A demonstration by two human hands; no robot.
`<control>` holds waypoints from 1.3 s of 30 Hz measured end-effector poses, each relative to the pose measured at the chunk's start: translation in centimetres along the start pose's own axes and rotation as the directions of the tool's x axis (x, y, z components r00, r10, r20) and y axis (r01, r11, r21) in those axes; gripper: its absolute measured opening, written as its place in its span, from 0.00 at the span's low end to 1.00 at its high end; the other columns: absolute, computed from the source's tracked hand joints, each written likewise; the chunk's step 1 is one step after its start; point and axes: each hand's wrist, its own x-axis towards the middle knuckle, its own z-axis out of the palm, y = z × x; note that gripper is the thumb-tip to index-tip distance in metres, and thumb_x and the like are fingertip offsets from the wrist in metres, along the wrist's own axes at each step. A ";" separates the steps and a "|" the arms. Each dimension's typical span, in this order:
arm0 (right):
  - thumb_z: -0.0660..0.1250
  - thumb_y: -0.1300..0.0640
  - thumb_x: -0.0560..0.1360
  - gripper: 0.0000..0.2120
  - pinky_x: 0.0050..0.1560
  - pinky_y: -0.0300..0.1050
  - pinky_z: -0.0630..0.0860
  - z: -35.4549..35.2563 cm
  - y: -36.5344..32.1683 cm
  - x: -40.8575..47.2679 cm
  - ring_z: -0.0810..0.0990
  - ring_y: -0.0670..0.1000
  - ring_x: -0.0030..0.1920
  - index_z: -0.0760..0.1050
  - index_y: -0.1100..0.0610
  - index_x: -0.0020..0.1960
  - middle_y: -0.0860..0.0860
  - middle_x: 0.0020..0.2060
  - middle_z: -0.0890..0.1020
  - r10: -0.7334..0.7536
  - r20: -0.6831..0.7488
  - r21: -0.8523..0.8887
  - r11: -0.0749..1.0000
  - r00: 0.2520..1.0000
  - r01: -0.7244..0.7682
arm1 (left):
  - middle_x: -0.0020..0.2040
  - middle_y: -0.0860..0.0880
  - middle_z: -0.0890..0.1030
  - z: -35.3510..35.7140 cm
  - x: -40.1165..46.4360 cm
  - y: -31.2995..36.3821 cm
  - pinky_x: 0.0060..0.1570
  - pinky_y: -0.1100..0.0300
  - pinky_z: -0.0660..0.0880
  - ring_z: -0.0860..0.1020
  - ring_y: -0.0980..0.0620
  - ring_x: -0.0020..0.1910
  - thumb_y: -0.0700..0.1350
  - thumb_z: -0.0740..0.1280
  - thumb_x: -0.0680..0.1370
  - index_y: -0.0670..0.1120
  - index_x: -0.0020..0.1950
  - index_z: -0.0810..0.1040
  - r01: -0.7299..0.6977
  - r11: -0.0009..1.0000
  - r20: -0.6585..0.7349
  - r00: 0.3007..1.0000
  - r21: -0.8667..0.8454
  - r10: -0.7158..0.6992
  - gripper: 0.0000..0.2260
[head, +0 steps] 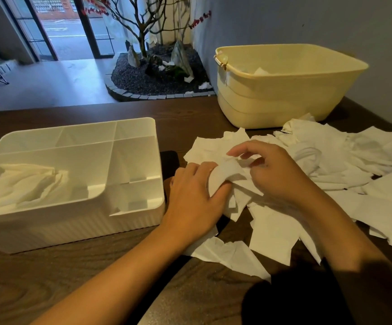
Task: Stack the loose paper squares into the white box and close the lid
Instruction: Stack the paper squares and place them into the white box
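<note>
The step in hand looks like gathering one paper square off the heap and squaring it before it goes into the box. To do that well, lift a single sheet by a corner, flatten it against the table [78, 273], and lay it flat on the paper already in the box rather than dropping it crumpled; a loose bundle would probably keep the lid from shutting.

The left hand [195, 195], at the centre of the frame, lies knuckles up with its thumb and fingers curled round a rolled-up paper square [225, 174], gripping it. The right hand [274, 170], just beside it, has its fingers bent and appears to pinch an edge of the same sheet, though the fingertips are partly hidden by the paper, so this is not certain.

The loose paper squares [331, 156] lie scattered across the right of the frame, below a cream tub [284, 90]. The white box [68, 174] stands open at the left, with some rumpled paper [26, 184] in its large compartment. No lid can be made out.
</note>
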 end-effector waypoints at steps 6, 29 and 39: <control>0.60 0.76 0.74 0.27 0.52 0.39 0.75 0.4 -0.2 -0.4 0.74 0.48 0.60 0.79 0.47 0.58 0.47 0.59 0.77 0.013 0.085 0.045 0.999 0.996 -0.017 | 0.61 0.56 0.77 -0.1 0.1 0.0 0.57 0.59 0.66 0.71 0.54 0.58 0.60 0.66 0.79 0.59 0.69 0.72 0.006 0.999 -0.040 0.999 0.036 -0.004 0.19; 0.72 0.46 0.76 0.27 0.66 0.50 0.71 0.4 -0.5 -0.4 0.67 0.49 0.69 0.67 0.41 0.72 0.43 0.70 0.70 0.055 0.134 -0.471 0.882 0.989 0.015 | 0.65 0.54 0.74 -0.1 0.1 -0.2 0.64 0.56 0.64 0.67 0.54 0.62 0.59 0.65 0.79 0.56 0.69 0.73 0.044 0.988 0.042 0.998 0.148 -0.050 0.19; 0.69 0.59 0.78 0.12 0.37 0.28 0.69 0.6 0.0 0.0 0.78 0.41 0.46 0.76 0.42 0.54 0.41 0.49 0.80 -0.066 -0.205 -0.095 0.994 0.977 0.047 | 0.59 0.55 0.77 -0.5 0.0 0.2 0.62 0.47 0.73 0.73 0.52 0.56 0.60 0.54 0.78 0.56 0.65 0.73 0.058 0.998 0.013 0.998 -0.014 -0.058 0.20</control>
